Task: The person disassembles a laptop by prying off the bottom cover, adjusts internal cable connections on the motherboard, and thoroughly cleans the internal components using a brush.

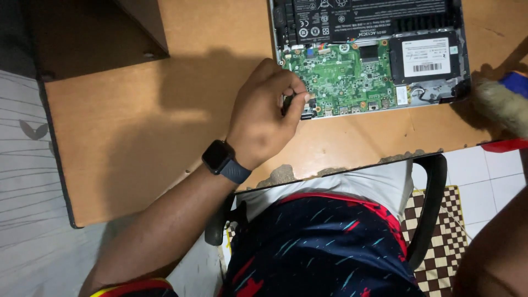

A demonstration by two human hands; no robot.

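Observation:
An opened laptop (465,66) lies bottom-up at the far edge of a wooden desk (154,126), its cover off. Inside it are a green circuit board (341,74), a black drive with a white label (423,58) and a black battery (352,16). My left hand (261,118), with a dark watch (220,158) on the wrist, reaches in from the lower left. Its thumb and fingers pinch a small black part (292,102) at the near left corner of the board. Only my right forearm (495,253) shows, at the lower right; the hand is out of frame.
A fuzzy beige brush head (501,102) with blue and red parts lies at the desk's right edge. The desk's near edge is chipped (280,176). Below are a black chair arm (432,203), a checkered mat (440,258) and white floor tiles.

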